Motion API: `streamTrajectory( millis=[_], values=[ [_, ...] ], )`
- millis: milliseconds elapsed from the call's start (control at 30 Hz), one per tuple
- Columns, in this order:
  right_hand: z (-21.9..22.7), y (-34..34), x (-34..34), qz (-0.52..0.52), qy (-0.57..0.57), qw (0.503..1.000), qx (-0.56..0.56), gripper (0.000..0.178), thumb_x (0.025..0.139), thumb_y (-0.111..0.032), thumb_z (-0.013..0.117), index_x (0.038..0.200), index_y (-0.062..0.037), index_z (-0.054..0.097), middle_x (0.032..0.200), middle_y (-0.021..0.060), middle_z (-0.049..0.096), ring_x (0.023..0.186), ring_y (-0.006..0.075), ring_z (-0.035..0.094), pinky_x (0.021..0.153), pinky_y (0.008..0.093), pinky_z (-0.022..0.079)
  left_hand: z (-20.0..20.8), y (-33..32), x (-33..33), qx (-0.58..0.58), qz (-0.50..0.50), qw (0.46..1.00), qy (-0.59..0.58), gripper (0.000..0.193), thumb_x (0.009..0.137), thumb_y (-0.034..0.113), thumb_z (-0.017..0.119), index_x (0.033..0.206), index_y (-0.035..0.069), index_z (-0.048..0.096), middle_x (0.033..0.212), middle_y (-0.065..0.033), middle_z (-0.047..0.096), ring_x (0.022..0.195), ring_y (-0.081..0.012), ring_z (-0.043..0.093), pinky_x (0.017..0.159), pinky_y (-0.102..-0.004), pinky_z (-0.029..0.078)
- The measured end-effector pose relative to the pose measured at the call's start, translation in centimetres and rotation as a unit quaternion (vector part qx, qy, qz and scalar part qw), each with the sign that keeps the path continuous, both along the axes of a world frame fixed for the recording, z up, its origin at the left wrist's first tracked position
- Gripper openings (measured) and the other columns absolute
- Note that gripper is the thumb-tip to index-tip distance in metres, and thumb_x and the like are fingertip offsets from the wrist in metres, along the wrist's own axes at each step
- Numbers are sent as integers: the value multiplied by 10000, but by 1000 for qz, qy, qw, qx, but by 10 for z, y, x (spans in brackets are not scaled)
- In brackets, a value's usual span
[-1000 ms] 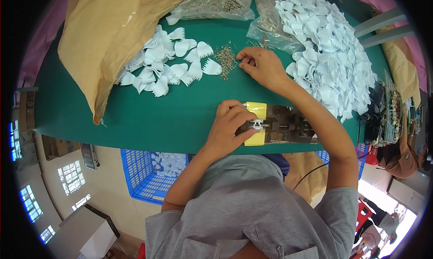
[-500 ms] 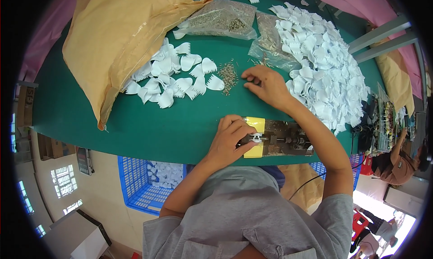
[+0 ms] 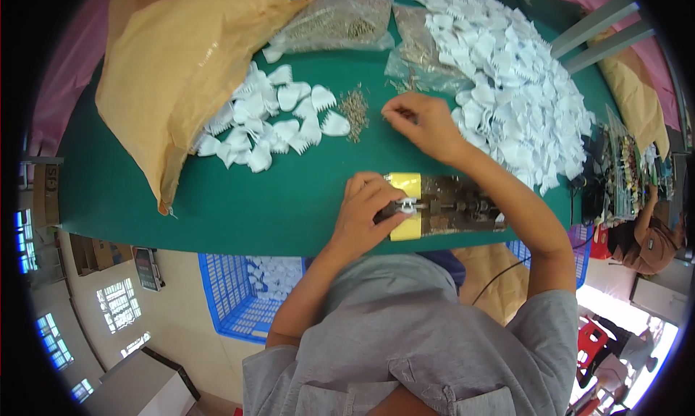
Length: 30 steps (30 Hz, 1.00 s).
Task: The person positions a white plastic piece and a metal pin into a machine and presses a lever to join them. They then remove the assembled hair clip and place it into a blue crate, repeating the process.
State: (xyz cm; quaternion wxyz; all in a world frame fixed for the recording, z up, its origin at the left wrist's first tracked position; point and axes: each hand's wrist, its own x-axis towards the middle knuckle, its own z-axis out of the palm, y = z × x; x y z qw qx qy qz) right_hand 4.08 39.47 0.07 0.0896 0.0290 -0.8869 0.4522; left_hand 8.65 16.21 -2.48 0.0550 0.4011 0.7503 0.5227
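Note:
My left hand pinches a small white plastic part between thumb and fingers. It holds the part at the left end of a dark metal fixture, beside a band of yellow tape. Above the green table, my right hand is closed, thumb and fingertips pressed together. Whatever lies between those fingertips is too small to make out. Just left of it is a little heap of tiny metal pins or screws. White toothed plastic pieces lie loosely further left.
A tan sack leans at the far left. Clear bags of small metal parts lie at the back, beside a large mound of white pieces. A blue basket stands below the table edge. Other people are at the right.
My right hand's fingers have drawn together and it has come slightly away from the metal heap. My left hand stays on the white part at the fixture. The whole view has shifted a little.

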Motion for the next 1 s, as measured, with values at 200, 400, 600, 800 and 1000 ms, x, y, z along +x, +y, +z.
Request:
streamTrajectory(
  millis=[200,400,600,800,1000],
  values=[
    [59,-15,105,26,-142,986,-86,112,998,-88,707,1015,21,724,939,41,716,883,93,650,816,264,530,1,6,-4,-8,8,1000,-10,305,758,148,896,1010,92,733,1020,-58,685,1074,-278,597,951,-411,451],
    [49,-26,120,50,-74,996,17,102,927,-91,746,1012,-40,724,888,66,680,831,236,620,723,354,505,-1,6,-3,-6,9,1000,-4,335,730,148,900,1014,98,731,1020,-44,687,1068,-272,602,954,-410,439],
    [47,-32,124,24,-25,998,56,114,895,-116,760,993,-80,714,854,59,662,809,278,619,709,406,495,-5,6,-1,-2,14,1000,-7,314,771,262,897,1003,114,745,1028,-35,678,1081,-250,598,941,-408,415],
    [50,-34,122,38,12,991,126,118,883,-72,767,987,-48,715,900,83,677,817,289,631,710,401,512,-5,6,-1,-2,17,1000,-5,329,758,267,902,1005,113,748,1025,-37,674,1081,-255,600,936,-408,419],
    [52,-36,121,51,46,983,172,156,833,-31,797,971,-39,725,908,88,696,814,289,648,691,396,530,-6,5,-2,-4,13,1000,-8,335,746,248,903,1012,114,749,1032,-37,673,1086,-256,599,942,-409,421]
  ],
)
